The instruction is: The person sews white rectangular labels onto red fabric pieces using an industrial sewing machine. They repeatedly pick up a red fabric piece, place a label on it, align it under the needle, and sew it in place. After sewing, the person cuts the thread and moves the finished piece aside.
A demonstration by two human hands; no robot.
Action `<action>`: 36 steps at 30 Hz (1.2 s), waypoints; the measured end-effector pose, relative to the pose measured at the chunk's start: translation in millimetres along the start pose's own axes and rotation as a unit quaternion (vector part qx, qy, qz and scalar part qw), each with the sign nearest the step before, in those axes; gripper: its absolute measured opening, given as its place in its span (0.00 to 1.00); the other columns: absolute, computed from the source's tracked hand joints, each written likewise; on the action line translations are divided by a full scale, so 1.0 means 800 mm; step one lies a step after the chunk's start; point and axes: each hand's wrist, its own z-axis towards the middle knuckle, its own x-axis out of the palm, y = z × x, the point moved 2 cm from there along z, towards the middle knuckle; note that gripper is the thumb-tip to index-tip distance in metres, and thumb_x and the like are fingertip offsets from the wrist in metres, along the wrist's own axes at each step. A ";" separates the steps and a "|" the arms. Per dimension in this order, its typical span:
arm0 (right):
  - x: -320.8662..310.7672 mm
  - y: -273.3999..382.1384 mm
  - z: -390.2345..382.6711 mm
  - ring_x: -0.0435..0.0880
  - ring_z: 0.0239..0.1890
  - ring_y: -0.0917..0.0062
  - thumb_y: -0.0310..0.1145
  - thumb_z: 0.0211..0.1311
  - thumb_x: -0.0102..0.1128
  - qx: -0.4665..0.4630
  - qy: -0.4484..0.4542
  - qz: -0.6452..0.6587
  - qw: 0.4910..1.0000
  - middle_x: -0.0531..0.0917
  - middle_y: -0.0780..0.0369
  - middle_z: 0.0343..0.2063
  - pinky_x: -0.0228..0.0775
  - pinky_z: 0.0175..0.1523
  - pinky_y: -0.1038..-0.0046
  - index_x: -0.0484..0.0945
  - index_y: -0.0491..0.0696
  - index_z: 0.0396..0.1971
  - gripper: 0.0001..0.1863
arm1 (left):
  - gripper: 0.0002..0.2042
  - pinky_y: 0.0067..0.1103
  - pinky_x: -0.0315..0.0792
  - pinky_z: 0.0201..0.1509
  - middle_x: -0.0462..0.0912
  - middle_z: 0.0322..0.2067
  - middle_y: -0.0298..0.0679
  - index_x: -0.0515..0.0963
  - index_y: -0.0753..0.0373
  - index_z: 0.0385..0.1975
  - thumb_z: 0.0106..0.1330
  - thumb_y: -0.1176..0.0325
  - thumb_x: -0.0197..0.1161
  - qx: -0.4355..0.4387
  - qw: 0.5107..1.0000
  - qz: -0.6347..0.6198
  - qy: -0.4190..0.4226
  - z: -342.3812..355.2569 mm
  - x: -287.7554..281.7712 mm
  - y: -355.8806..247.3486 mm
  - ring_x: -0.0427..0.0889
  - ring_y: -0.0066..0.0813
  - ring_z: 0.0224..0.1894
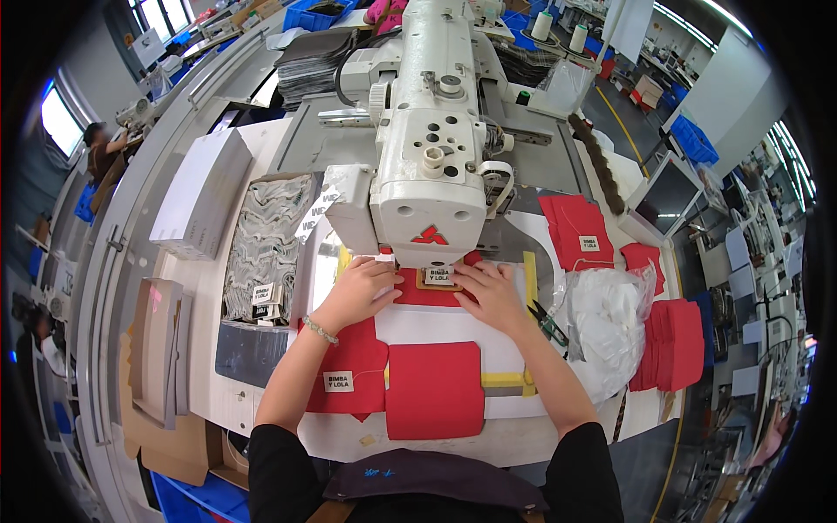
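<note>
A white industrial sewing machine (436, 144) stands before me, its head above a red fabric piece (414, 295). A pale label (438, 275) lies on that piece within a small tan frame. My left hand (364, 289) rests on the left part of the fabric, fingers stretched out. On the other side, my right hand (488, 295) has its fingertips at the label's right edge, fingers extended. The machine head hides the needle area. Nearer me lie a plain red piece (434, 392) and, to its left, a labelled red piece (359, 347).
Left are a tray of stacked labels (272, 235), a white box (202, 192) and an open cardboard box (155, 353). Right lie thread snips (549, 324), a clear plastic bag (602, 327), a red fabric stack (673, 344) and labelled red pieces (571, 227). A screen (667, 196) stands beyond.
</note>
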 end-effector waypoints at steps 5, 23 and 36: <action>0.003 0.000 0.003 0.73 0.49 0.75 0.39 0.56 0.64 -0.010 0.000 -0.003 1.000 0.81 0.70 0.50 0.58 0.52 0.66 0.81 0.53 0.45 0.16 | 0.09 0.30 0.68 0.56 0.83 0.46 0.36 0.82 0.59 0.37 0.59 0.66 0.66 0.034 0.999 -0.021 -0.009 -0.007 0.003 -0.012 0.80 0.33 0.45; 0.007 0.006 -0.010 0.76 0.48 0.76 0.34 0.52 0.64 -0.052 -0.037 -0.022 0.998 0.82 0.70 0.47 0.56 0.49 0.63 0.80 0.53 0.41 0.14 | 0.21 0.34 0.62 0.65 0.70 0.60 0.46 0.69 0.63 0.49 0.61 0.57 0.64 0.096 0.994 0.003 0.055 0.033 0.065 -0.049 0.69 0.43 0.61; 0.015 0.012 0.004 0.71 0.58 0.73 0.38 0.61 0.57 -0.039 0.058 0.021 0.997 0.75 0.65 0.57 0.57 0.60 0.59 0.74 0.51 0.55 0.22 | 0.31 0.38 0.55 0.70 0.75 0.53 0.45 0.69 0.67 0.57 0.62 0.50 0.61 0.011 0.996 0.084 0.002 0.006 0.047 -0.011 0.71 0.43 0.58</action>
